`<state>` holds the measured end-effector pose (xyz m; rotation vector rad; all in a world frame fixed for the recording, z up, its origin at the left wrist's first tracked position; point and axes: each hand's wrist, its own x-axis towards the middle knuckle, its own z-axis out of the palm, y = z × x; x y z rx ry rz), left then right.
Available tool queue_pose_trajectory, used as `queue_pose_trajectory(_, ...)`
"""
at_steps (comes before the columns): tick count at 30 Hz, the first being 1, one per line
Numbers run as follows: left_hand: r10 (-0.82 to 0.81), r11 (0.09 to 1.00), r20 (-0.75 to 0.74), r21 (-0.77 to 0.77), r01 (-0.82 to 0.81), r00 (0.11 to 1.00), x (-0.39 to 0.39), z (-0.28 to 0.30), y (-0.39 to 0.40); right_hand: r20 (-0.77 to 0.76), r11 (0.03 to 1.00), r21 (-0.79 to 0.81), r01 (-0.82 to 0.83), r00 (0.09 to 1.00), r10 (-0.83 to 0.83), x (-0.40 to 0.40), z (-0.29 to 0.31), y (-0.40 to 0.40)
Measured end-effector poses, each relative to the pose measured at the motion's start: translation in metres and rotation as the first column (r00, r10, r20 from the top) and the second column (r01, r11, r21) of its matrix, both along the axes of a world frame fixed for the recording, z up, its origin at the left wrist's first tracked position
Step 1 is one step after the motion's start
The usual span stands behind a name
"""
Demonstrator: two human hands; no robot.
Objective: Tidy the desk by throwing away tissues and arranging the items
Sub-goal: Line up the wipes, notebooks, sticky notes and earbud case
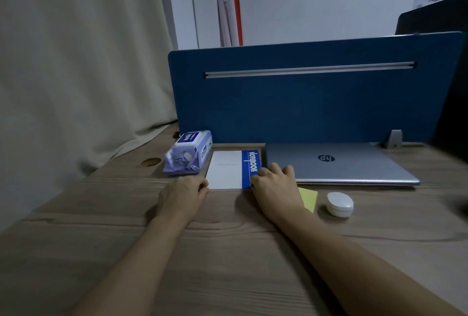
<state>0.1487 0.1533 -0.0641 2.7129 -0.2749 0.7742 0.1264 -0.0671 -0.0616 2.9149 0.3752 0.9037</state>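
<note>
A white notebook (226, 168) with a blue band lies flat on the wooden desk (228, 239), between a pack of wet wipes (188, 153) on its left and a closed silver laptop (339, 163) on its right. My left hand (183, 195) grips the notebook's near left corner. My right hand (274, 184) grips its near right corner, fingers resting over the blue band and the laptop's edge. A yellow sticky note pad (310, 198) lies partly under my right wrist. A small white oval case (339, 204) sits to its right.
A blue divider panel (304, 103) stands along the desk's far edge. A beige curtain (76, 62) hangs on the left. A round cable hole (151, 162) is in the desk near the wipes. Something dark is at the right edge.
</note>
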Motion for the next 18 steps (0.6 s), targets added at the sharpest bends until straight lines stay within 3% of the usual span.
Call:
queue_pose_trajectory(9, -0.003, 1.0, -0.006, 0.007, 0.003, 1.0, 0.028, -0.003, 0.0, -0.002, 0.999, 0.048, -0.009, 1.0, 0.009, 0.012, -0.006, 0.001)
queue_pose_trajectory(18, -0.078, 0.997, -0.041, -0.009, 0.078, 0.996, -0.018, 0.0, -0.012, 0.029, 0.998, 0.06, 0.024, 0.999, -0.026, -0.028, 0.0, -0.016)
